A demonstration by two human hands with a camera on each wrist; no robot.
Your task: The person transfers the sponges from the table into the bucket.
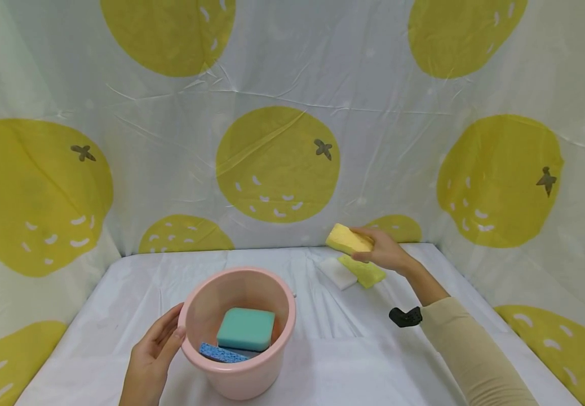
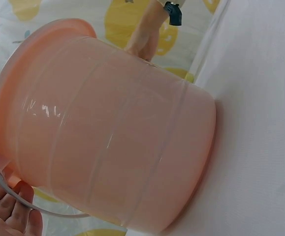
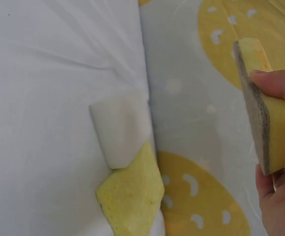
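Observation:
My right hand (image 1: 382, 249) holds a yellow sponge (image 1: 345, 239) above the far right of the table. In the right wrist view, thumb and fingers pinch that sponge (image 3: 275, 123), which has a grey scouring layer on one face. Below it lie a white sponge (image 1: 340, 273) and a yellow-green sponge (image 1: 366, 272), overlapping each other. My left hand (image 1: 153, 352) grips the rim of a pink bucket (image 1: 244, 375) at its left side. Inside the bucket are a teal sponge (image 1: 246, 329) and a blue speckled sponge (image 1: 221, 353).
A white cloth covers the table (image 1: 323, 366). Behind and at both sides hangs a pale curtain (image 1: 171, 146) printed with yellow fruit. The bucket's thin handle (image 2: 48, 211) hangs down beside my left fingers. A black strap (image 1: 405, 317) sits by my right sleeve.

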